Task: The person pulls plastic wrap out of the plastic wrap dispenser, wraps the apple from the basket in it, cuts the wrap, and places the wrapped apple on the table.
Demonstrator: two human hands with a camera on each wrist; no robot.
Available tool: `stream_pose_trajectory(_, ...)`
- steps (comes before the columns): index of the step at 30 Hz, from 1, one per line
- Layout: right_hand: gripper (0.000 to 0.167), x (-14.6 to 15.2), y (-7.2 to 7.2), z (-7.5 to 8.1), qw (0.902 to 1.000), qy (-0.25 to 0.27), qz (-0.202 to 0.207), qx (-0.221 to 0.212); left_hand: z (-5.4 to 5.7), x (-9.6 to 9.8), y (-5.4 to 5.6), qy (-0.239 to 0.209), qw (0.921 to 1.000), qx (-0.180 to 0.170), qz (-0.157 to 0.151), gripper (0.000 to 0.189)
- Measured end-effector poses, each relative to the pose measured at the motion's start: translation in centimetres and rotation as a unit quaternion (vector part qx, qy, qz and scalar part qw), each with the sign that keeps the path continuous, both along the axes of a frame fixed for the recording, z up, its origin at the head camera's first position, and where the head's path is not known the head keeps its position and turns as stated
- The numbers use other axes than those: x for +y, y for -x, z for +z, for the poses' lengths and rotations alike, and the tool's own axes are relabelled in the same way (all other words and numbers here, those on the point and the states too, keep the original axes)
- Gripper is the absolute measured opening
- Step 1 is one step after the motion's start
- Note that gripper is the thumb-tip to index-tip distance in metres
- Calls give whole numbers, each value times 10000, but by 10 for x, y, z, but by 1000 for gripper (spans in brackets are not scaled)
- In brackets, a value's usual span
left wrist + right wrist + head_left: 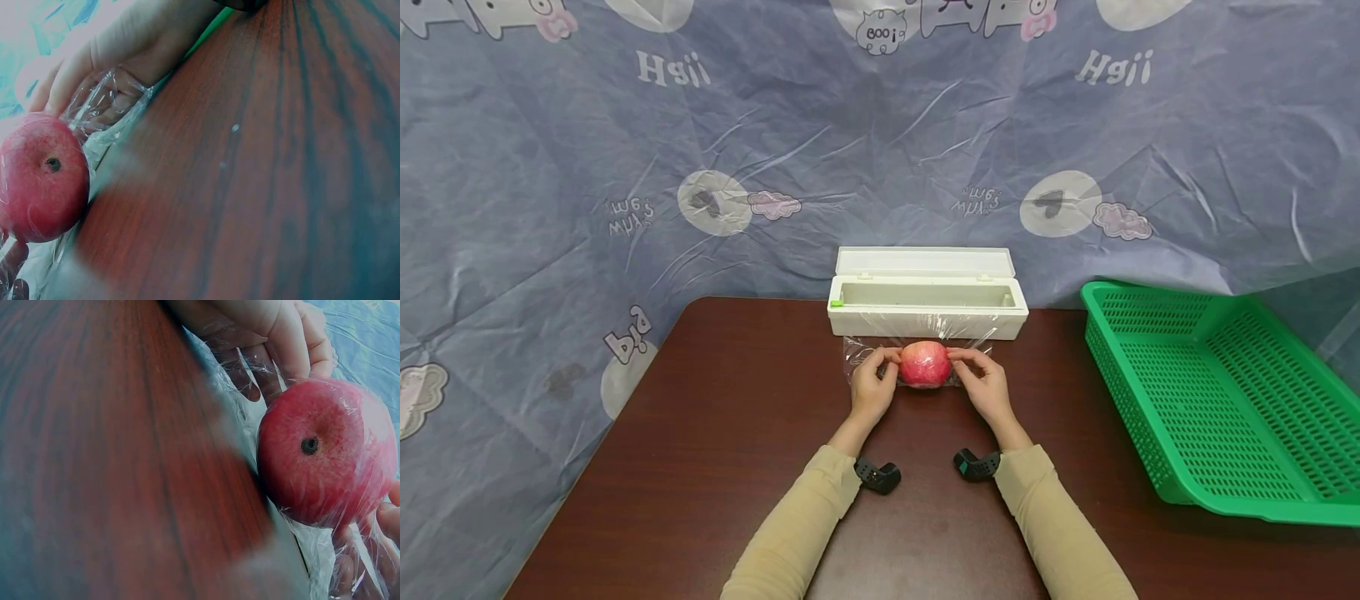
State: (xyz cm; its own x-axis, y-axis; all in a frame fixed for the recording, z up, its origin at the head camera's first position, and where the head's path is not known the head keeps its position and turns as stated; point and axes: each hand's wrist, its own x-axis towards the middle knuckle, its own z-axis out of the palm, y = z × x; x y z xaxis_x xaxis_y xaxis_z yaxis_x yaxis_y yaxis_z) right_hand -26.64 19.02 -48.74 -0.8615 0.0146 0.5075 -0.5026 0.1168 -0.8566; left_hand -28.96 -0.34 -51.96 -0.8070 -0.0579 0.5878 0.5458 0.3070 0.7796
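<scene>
A red apple point(925, 364) sits on the table under clear plastic wrap point(955, 325) that stretches out of the white dispenser box point(928, 323) behind it. My left hand point(875, 385) pinches the wrap at the apple's left side, fingertips right at the skin. On the other side my right hand point(985, 388) pinches the wrap in the same way. The left wrist view shows the apple point(45, 178) with its stem end forward and the right hand point(106, 62) beyond it. Film folds over the apple point(325, 450) in the right wrist view, where the left hand point(275, 337) appears at the top.
The dispenser's lid point(925, 262) stands raised at the back, against the grey-blue printed cloth point(850, 167). A green perforated basket point(1138, 417) stands on the right of the dark wooden table point(737, 417). Black bands point(877, 475) sit on both wrists.
</scene>
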Motion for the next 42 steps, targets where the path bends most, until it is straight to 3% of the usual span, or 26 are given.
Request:
stream_pose_trajectory(7,20,-1,-1,1,9999,50,97,56,1,-1,-1,-12,9996,-269,-63,11)
stream_pose_trajectory(13,25,-2,-1,2,9988,184,315,-311,3,-2,-3,55,9984,-517,-238,16)
stream_pose_trajectory(20,45,-2,-2,5,9958,-428,429,-683,6,-3,-6,530,9950,-684,-498,35)
stream_pose_trajectory(25,60,-2,-2,5,9922,-840,472,-793,4,-3,-7,1058,9901,-690,-610,54)
stream_pose_trajectory(30,62,-2,-1,3,9921,-879,495,-744,2,-1,-7,1389,9869,-617,-544,62)
stream_pose_trajectory(42,58,-2,-4,6,9947,-793,316,-568,2,0,-7,1321,9891,-225,-605,56)
